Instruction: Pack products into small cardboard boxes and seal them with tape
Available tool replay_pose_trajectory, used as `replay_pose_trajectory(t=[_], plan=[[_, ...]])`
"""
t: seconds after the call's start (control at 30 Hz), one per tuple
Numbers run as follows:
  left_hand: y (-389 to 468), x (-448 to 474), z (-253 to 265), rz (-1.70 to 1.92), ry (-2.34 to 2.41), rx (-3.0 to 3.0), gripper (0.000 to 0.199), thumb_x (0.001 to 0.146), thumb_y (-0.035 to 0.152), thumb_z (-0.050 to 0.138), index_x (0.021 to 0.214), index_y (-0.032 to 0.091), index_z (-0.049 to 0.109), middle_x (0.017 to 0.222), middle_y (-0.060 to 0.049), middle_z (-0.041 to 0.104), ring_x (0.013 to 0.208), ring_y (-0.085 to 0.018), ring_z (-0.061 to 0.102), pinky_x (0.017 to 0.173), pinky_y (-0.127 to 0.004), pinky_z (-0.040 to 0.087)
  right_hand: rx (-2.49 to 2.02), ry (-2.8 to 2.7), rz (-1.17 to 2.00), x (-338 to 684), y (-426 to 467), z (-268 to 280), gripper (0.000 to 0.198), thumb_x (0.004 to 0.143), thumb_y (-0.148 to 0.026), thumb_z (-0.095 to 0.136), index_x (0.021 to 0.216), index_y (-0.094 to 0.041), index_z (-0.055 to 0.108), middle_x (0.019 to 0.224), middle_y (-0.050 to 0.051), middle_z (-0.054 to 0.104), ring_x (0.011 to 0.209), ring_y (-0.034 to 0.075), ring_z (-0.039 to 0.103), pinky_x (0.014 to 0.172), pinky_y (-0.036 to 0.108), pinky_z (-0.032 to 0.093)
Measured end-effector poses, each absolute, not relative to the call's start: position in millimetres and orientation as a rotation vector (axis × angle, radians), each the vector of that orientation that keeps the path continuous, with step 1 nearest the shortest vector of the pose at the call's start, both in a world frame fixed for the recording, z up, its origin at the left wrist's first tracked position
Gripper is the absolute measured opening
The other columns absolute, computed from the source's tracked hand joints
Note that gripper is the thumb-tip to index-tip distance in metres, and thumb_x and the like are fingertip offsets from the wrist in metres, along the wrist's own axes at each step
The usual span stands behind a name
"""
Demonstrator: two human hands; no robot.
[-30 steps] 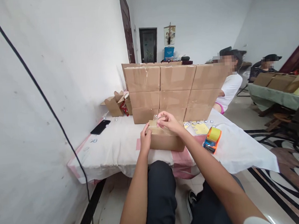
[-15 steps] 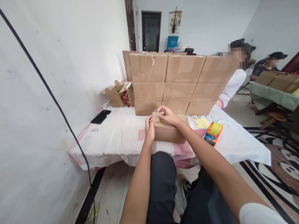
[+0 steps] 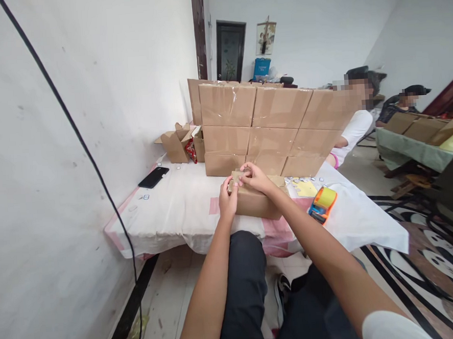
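Note:
A small cardboard box [image 3: 255,204] rests on the cloth-covered table in front of me. My left hand [image 3: 226,197] grips the box at its left end, thumb near the top edge and fingers around the side. My right hand [image 3: 254,178] is bent over the top of the same box, its thumb and fingertips pinched together at a piece of clear packing tape [image 3: 237,177] near the left end. The fingertips partly cover the tape. An orange and blue tape dispenser [image 3: 322,204] with a yellow roll lies to the right of the box.
Closed cardboard boxes [image 3: 272,131] are stacked just behind my hands. A phone [image 3: 154,177] and an open carton [image 3: 175,146] are at the left. Yellow paper [image 3: 305,187] and small labels lie right. A co-worker's arm [image 3: 340,152] shows beside the stack; a black cable [image 3: 91,162] hangs left.
Both hands stay at the left end of the box, with the fingers shifted only slightly over the tape. The view has tilted a little; the co-worker's forearm now shows more beside the stack.

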State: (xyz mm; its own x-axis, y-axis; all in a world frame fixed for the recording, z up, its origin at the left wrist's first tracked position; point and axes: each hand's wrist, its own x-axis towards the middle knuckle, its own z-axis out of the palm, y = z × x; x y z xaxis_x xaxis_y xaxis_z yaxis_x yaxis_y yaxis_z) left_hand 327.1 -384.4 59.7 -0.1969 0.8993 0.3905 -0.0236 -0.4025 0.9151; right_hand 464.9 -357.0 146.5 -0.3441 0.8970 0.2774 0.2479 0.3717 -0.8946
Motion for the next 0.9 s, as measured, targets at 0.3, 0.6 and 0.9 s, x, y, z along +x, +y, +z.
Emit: replay_pose_trajectory(t=[0.3,0.6,0.9], plan=[[-386,332,66,1.700,1.090,1.299,0.037,0.088,0.022,0.053,0.124,0.022,0.059,0.131,-0.007,0.063,0.124,-0.022,0.056,0.109,-0.035,0.041,-1.004,-1.819,0.929,462,-363,152,0.026,0.084,-0.036,0.060,0.099,-0.023,0.044,0.063,-0.004,0.067,0.060,0.014,0.061,0.063,0.026,0.041],[-381,332,58,1.704,1.116,1.256,0.039,0.095,0.023,0.038,0.127,0.021,0.061,0.137,-0.007,0.061,0.132,-0.021,0.052,0.115,-0.035,0.036,-0.931,-1.797,1.012,463,-363,151,0.030,0.080,-0.032,0.062,0.099,-0.024,0.040,0.063,-0.006,0.068,0.058,0.013,0.061,0.062,0.025,0.042],[-382,332,60,1.641,1.151,1.267,0.043,0.094,0.043,0.053,0.131,0.023,0.059,0.141,-0.009,0.060,0.134,-0.024,0.053,0.115,-0.037,0.039,-0.869,-1.775,1.127,463,-358,143,0.033,0.076,-0.025,0.063,0.097,-0.024,0.038,0.066,-0.007,0.067,0.063,0.013,0.066,0.065,0.024,0.047]])
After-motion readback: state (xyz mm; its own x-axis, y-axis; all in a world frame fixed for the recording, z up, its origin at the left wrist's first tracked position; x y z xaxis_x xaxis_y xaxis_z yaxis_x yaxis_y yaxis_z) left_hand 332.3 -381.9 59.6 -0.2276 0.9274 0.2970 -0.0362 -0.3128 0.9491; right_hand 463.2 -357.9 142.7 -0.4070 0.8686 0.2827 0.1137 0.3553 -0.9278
